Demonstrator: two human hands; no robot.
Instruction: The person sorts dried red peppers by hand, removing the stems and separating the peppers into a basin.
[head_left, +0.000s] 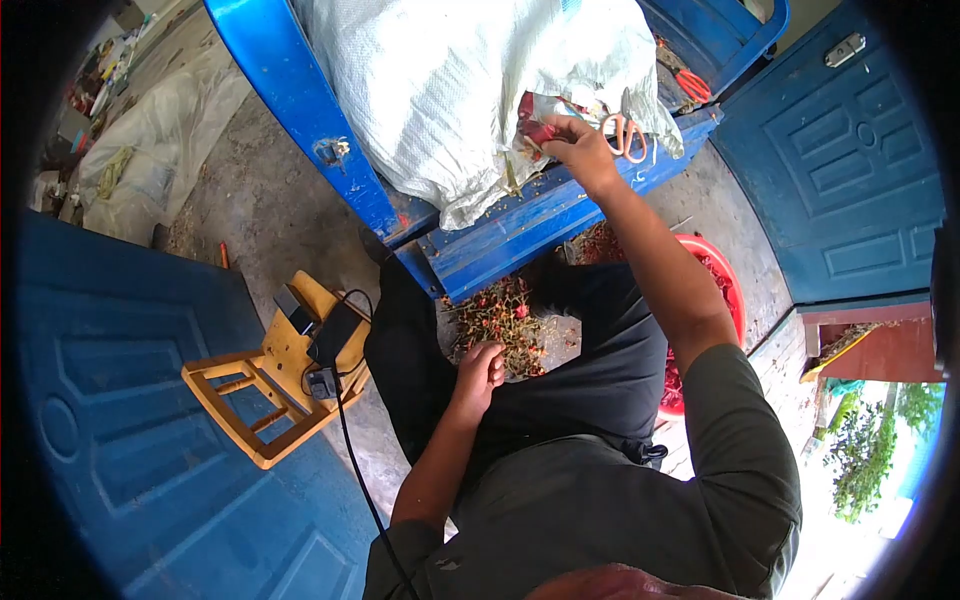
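My right hand (582,153) reaches to the opening of a white woven sack (430,90), its thumb and fingers closed on dark red chili peppers (536,131). Just right of that hand lies a pair of scissors with pink handles (625,137), at the sack's edge. My left hand (482,371) is curled closed above my lap; whether anything is inside its fingers is hidden. Below it on the floor is a heap of stems and red bits (500,318). The sack rests on a blue metal frame (540,232).
Red-handled scissors (692,86) lie on the frame's right part. A red basin (735,290) of red chilies is partly behind my right arm. On my left stands a wooden chair (270,400) with a black device and cable. Blue doors (850,150) flank both sides.
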